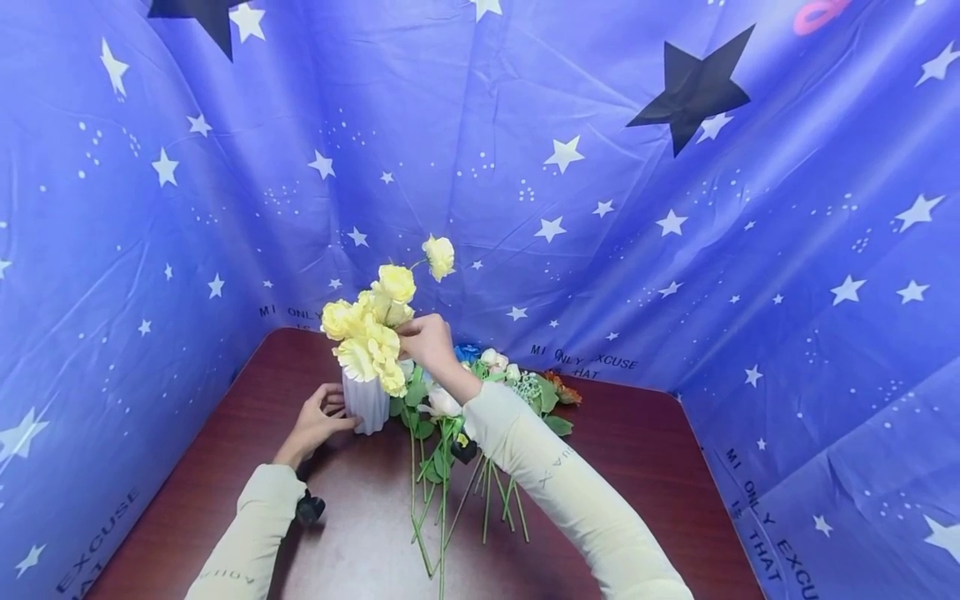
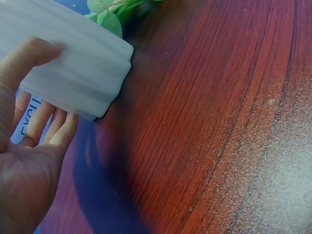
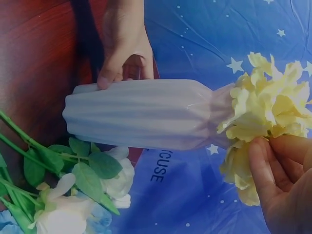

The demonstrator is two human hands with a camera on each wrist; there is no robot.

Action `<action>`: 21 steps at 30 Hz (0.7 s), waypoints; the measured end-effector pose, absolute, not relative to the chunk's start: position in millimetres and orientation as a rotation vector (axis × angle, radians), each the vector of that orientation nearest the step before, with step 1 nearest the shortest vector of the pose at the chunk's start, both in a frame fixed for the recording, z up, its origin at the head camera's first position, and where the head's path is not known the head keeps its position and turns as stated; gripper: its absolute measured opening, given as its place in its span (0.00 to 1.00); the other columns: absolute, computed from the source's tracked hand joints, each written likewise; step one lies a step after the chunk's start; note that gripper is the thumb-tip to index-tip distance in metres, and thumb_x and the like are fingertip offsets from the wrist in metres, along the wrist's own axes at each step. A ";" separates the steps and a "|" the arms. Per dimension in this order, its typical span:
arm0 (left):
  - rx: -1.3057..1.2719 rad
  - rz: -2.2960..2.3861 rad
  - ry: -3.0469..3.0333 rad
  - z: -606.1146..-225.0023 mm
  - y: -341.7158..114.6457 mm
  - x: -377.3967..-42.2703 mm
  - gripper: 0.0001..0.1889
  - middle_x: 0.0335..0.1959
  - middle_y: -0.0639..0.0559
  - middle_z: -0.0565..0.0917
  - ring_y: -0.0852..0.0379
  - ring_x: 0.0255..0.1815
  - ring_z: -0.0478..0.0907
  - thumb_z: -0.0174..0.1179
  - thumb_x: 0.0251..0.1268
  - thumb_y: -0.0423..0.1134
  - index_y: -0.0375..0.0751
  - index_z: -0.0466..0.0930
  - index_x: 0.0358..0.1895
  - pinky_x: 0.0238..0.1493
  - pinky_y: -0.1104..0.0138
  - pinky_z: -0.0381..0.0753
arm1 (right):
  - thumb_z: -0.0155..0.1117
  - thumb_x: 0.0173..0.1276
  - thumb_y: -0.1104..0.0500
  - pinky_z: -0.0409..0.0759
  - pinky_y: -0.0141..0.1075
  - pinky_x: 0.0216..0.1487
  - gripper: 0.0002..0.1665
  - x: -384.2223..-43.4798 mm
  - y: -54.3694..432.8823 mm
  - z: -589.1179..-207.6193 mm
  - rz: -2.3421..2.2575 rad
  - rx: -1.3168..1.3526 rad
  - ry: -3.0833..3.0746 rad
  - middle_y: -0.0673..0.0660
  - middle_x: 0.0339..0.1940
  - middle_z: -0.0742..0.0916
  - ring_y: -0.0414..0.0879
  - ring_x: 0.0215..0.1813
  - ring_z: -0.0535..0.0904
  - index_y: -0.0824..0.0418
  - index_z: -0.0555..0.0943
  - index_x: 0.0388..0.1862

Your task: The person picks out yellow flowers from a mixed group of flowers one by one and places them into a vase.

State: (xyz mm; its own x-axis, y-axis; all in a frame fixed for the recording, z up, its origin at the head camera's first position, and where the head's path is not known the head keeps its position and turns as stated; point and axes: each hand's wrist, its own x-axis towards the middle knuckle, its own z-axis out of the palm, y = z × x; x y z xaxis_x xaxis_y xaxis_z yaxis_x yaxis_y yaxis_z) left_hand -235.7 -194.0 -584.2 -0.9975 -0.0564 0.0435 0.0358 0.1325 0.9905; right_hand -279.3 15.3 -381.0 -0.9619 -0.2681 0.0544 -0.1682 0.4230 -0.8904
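A white fluted vase [image 1: 366, 406] stands upright on the table, with a bunch of yellow flowers [image 1: 358, 357] rising from its mouth. My left hand [image 1: 318, 425] holds the lower part of the vase; in the left wrist view its thumb [image 2: 46, 50] lies on the near wall and the fingers reach along the other side. At the bunch, my right hand [image 1: 429, 343] pinches a yellow flower [image 3: 243, 170] between thumb and forefinger, just above the vase's neck in the right wrist view. Petals hide the stems inside the vase.
Loose flowers lie right of the vase: white roses [image 1: 444, 402], a blue flower [image 1: 467, 353] and an orange flower [image 1: 564, 390]. Their long green stems [image 1: 442, 517] point toward the near edge of the dark red table [image 1: 630, 467]. A starry blue cloth [image 1: 480, 167] surrounds it.
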 end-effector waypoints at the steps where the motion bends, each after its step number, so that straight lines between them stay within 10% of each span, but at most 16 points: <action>1: 0.026 -2.029 -2.307 -584.5 -193.6 -235.7 0.37 0.52 0.36 0.78 0.49 0.56 0.79 0.75 0.50 0.24 0.27 0.66 0.64 0.60 0.71 0.81 | 0.68 0.70 0.65 0.90 0.41 0.42 0.10 -279.1 15.3 -382.2 -1.590 -0.395 2.566 0.63 0.49 0.91 0.52 0.33 0.91 0.67 0.89 0.46; 21: 0.053 -2.049 -2.273 -586.7 -193.3 -234.8 0.36 0.49 0.45 0.78 0.53 0.54 0.80 0.75 0.49 0.23 0.28 0.67 0.63 0.56 0.77 0.80 | 0.70 0.68 0.64 0.89 0.36 0.33 0.10 -278.1 20.6 -383.2 -1.689 -0.410 2.481 0.67 0.33 0.91 0.62 0.37 0.90 0.70 0.89 0.44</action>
State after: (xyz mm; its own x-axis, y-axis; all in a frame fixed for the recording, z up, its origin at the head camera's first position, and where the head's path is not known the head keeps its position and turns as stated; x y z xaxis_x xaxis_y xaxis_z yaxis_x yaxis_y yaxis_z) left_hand -234.8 -193.3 -586.7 -0.9962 -0.0794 0.0366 0.0282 0.1046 0.9941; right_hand -278.1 20.6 -383.2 -0.9572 -0.2834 0.0591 -0.1589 0.3437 -0.9256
